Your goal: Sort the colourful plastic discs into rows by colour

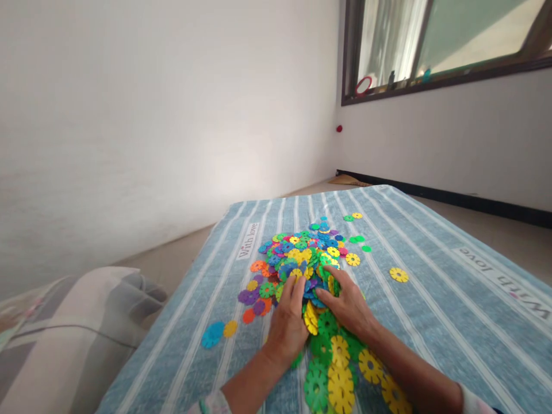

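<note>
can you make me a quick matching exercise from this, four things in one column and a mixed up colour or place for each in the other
Things
1. notched discs
2. striped cloth under the discs
3. red-rimmed round thing
4. skirting along the wall

Colours and places
A. by the window
B. black
C. many bright colours
D. blue and white

Pairs: 1-C, 2-D, 3-A, 4-B
</note>
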Motion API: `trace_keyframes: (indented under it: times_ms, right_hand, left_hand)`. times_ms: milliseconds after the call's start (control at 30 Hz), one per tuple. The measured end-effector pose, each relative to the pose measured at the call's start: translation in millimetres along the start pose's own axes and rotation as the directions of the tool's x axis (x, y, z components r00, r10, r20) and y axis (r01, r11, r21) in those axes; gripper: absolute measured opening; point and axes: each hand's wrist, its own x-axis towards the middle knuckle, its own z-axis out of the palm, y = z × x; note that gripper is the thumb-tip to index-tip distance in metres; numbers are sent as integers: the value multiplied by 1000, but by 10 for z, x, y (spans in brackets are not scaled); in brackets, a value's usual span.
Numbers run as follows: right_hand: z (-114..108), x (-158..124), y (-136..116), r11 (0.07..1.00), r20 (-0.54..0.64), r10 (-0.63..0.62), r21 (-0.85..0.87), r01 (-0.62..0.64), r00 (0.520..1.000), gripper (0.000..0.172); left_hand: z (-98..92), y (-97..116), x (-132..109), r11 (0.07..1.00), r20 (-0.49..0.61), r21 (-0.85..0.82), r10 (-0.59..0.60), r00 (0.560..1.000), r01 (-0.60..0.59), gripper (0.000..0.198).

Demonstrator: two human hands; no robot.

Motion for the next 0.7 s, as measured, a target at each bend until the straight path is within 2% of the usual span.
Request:
trace_keyframes:
  times_ms: [67,133,267,467,567,700]
  right_hand:
    - [18,37,-35,997,-7,35,66,-34,999,53]
    - [13,92,-70,990,-21,58,130,-55,998,52]
    - [-65,195,-125,972,-71,73,228,-55,995,56]
    - [-183,247,-153,981,-136,10,193,17,991,57]
    - [-267,205,-187,987,-105,-54,144,69,993,55]
    - [-478,-67,-120,982,47,-186,-18,187,981,55]
  left_hand:
    - [16,71,239,997,-57,-69,-38,998,34,64]
    - [8,147,460,989,-39,-130,-81,996,76,57]
    - [-59,279,804,983,15,-166,-72,997,73,51]
    - [-150,421,1211,981,89,-185,-42,995,58,51]
    - [-162,389,1408,987,166,-155,-12,986,38,49]
    - [-175,136,1687,999,217,6,-34,976,33,41]
